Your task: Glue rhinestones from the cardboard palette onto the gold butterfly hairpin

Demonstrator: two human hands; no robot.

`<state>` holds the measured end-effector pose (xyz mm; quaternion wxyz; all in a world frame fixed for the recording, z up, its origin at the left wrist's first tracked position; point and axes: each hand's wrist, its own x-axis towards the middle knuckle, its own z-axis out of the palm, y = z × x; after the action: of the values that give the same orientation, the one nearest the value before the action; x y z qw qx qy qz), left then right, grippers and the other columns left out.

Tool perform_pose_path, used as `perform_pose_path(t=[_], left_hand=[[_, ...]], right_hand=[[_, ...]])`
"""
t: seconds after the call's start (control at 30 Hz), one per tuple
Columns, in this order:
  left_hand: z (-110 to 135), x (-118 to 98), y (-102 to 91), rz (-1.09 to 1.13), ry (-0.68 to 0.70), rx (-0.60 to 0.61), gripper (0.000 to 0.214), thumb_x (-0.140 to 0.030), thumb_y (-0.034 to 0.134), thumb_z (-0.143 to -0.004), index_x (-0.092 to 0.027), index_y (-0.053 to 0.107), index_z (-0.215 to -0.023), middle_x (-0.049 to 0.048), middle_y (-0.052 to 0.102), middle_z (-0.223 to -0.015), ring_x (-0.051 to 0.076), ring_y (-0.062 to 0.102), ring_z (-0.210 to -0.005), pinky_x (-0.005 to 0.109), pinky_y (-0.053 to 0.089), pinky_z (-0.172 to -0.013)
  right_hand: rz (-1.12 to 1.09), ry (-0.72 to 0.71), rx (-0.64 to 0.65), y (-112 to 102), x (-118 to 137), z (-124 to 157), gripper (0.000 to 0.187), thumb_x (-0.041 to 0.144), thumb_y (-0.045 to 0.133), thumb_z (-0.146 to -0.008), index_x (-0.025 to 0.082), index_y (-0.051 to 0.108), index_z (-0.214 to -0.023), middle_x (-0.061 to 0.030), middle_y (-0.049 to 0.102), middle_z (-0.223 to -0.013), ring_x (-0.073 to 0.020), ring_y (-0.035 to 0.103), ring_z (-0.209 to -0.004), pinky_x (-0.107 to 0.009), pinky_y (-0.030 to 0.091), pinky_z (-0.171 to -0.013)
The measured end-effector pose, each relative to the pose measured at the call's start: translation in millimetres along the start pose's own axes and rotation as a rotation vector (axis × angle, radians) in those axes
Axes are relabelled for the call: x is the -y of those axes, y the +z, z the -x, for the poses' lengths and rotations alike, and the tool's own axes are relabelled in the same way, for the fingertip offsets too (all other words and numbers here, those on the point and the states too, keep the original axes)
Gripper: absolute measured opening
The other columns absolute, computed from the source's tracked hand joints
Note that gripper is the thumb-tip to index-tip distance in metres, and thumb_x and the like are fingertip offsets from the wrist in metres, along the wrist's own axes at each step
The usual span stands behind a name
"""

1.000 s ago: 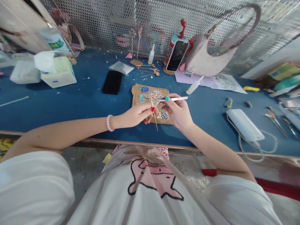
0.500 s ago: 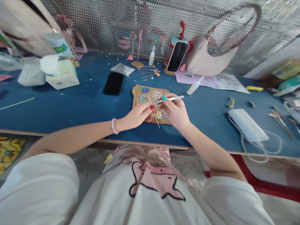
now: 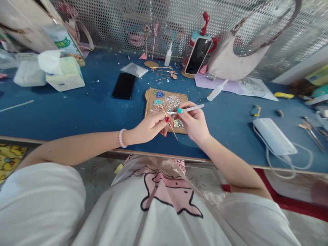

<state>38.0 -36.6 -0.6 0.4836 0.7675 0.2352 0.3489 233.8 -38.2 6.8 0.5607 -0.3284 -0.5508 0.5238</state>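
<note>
Over the cardboard [image 3: 148, 102], my left hand [image 3: 148, 128] pinches the gold-coloured stick [image 3: 173, 131] while my right hand [image 3: 194, 122] pinches the slim white tool [image 3: 192, 108], its tip close by the stick's ornate end, so I'd best steady the stick and make only tiny moves

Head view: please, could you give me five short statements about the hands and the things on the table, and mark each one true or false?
1. The left hand holds a thin gold-coloured stick. True.
2. The right hand holds a bottle. False: the right hand holds a slim white tool.
3. Small blue pieces lie on the cardboard. True.
4. The pale bracelet is on the right wrist. False: the pale bracelet is on the left wrist.
5. The table is blue. True.
</note>
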Motion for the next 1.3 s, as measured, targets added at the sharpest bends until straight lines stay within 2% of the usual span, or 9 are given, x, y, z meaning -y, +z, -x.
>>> perform_pose_path(t=[0.37,0.7,0.93,1.17,1.3], left_hand=[[1.0,1.0,0.5,-0.083,0.022,0.008,0.027,-0.030,0.041,-0.107,-0.016,0.061,-0.097,-0.0018,0.066,-0.066,0.009,0.066,-0.061,0.021,0.053,-0.067],[0.9,1.4,1.2,-0.113,0.010,0.022,0.025,-0.028,0.042,-0.106,-0.016,0.061,-0.097,-0.0013,0.068,-0.067,0.009,0.067,-0.061,0.022,0.053,-0.066],[0.1,0.4,0.6,-0.132,0.021,0.020,0.028,-0.031,0.041,-0.107,-0.017,0.060,-0.092,-0.0010,0.068,-0.067,0.010,0.067,-0.062,0.022,0.053,-0.065],[-1.1,-2.2,0.4,-0.157,0.029,0.018,0.031,-0.030,0.042,-0.106,-0.018,0.059,-0.083,-0.0008,0.067,-0.065,0.010,0.065,-0.062,0.024,0.051,-0.064],[-0.9,-2.4,0.2,-0.158,0.030,0.021,0.031,-0.029,0.043,-0.106,-0.018,0.058,-0.082,-0.0008,0.066,-0.065,0.010,0.065,-0.061,0.024,0.051,-0.065]], right_hand=[[0.085,-0.005,0.002,0.0,-0.6,2.5,0.034,0.052,0.084,-0.078,0.024,0.068,-0.089,0.0018,0.069,-0.084,-0.0108,0.064,-0.076,-0.028,0.054,-0.073],[0.093,-0.030,0.003,1.3,-1.2,3.7,0.029,0.048,0.082,-0.081,0.024,0.069,-0.088,0.0013,0.068,-0.086,-0.0105,0.062,-0.076,-0.028,0.053,-0.076],[0.115,-0.066,-0.024,0.8,-2.1,4.4,0.027,0.048,0.082,-0.082,0.025,0.070,-0.087,0.0016,0.065,-0.084,-0.0094,0.056,-0.072,-0.027,0.047,-0.069],[0.159,-0.050,-0.031,1.2,-1.9,4.9,0.033,0.054,0.081,-0.081,0.024,0.068,-0.088,0.0011,0.064,-0.084,-0.0102,0.055,-0.071,-0.028,0.048,-0.068],[0.125,-0.067,-0.016,1.3,-2.0,4.8,0.028,0.049,0.082,-0.083,0.025,0.069,-0.088,0.0018,0.064,-0.083,-0.0090,0.056,-0.071,-0.026,0.048,-0.067]])
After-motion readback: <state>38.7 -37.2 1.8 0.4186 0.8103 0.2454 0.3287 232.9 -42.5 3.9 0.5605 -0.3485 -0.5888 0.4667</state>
